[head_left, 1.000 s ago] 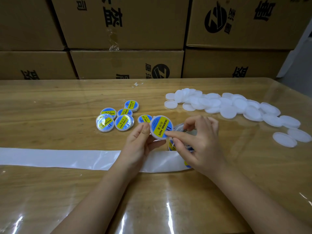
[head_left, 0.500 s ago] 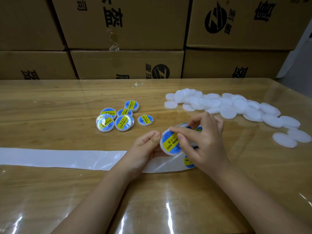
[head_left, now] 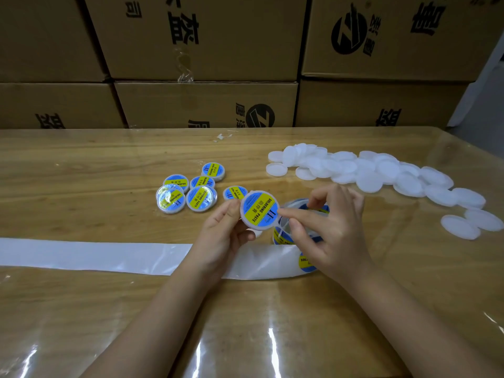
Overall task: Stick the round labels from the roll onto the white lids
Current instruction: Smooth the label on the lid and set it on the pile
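Nearest me the table is bare glossy wood under a clear sheet, plenty of room to rest my wrists. Just beyond runs the spent backing strip, thin, limp, probably slick, trailing off to the left and curling into the label roll under my right hand. My left hand is pinched on the rim of the labelled lid, thumb near, fingers at its left edge; the lid is tilted up facing me, held off the table. It looks light, stiff plastic, so rim grip suits it and keeps skin off the sticker. My right hand has its forefinger tip pressing the label's right edge; the other fingers curl loosely above the roll, holding nothing I can make out. Beyond left, the finished lids sit clustered, some overlapping, with free wood around them for one more. Far right, the bare white lids lie heaped and may slide. Cardboard boxes wall off the far edge.
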